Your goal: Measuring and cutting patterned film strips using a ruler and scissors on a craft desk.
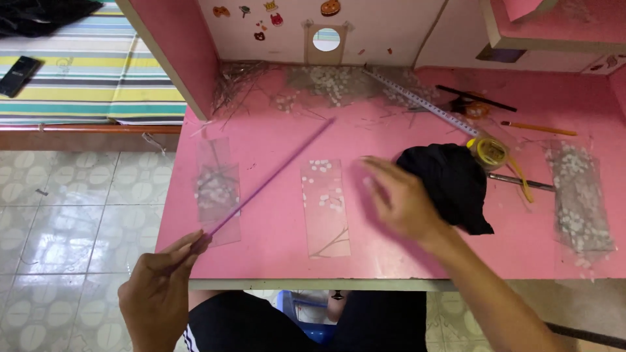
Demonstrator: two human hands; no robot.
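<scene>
Left hand (160, 287) pinching purple stick (270, 176); right hand (401, 202) open, perhaps blurred, beside clear flowered sheet (324, 205).

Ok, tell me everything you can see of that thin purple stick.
The purple stick is long, very thin and straight, plastic by its look. The left hand pinches its near end at the desk's front edge; it slants up and right above the pink desk, passing over a clear flower-printed strip. Its far tip is free.

Pink desk (274, 254) on glossy patterned floor tiles (72, 221); striped mattress (124, 78) behind.
</scene>
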